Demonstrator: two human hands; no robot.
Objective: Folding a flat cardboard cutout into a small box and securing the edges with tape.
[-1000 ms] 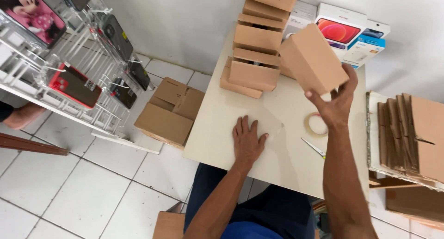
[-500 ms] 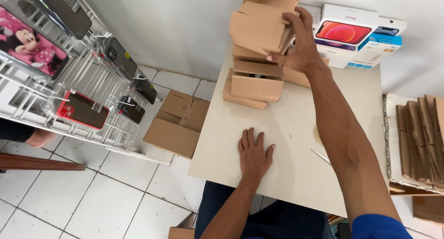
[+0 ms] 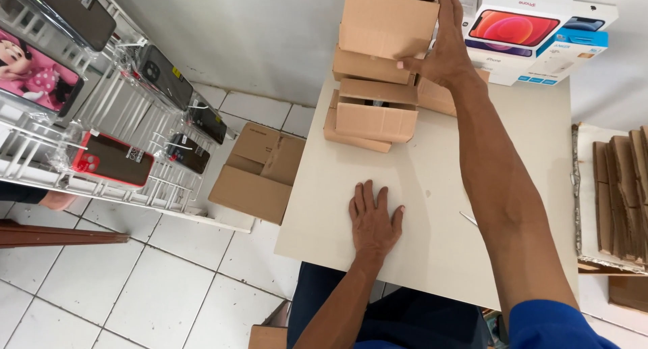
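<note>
Head view, work in hand: the right hand (image 3: 442,55) was stretched out to the far end of the cream rectangular bench (image 3: 513,187), palm and fingers pressed on the side of a small brown corrugated cardboard box (image 3: 386,25) sitting on top of the stack of folded brown cardboard boxes (image 3: 370,113).
Head view, right hand: gripping the top box along its right side, thumb under its lower edge; whether the box had fully settled on the stack could not be told.
Head view, left hand (image 3: 373,221): released, lying flat with fingers spread on the bare bench near its front edge, holding nothing.
Head view, progress: by my judgement the stacking looked well along, several made-up boxes were already piled, while a rack of flat brown cardboard blanks (image 3: 617,194) to the right suggested more were left to fold.
Head view, the box: plain, closed, clean-edged, slightly skewed against the boxes beneath.
Head view, surroundings: white and blue retail phone cartons (image 3: 540,32) stood behind the stack; a larger brown cardboard carton (image 3: 260,173) rested on the white tiled floor (image 3: 101,288); a white wire display rack of phone cases (image 3: 101,119) stood at the left.
</note>
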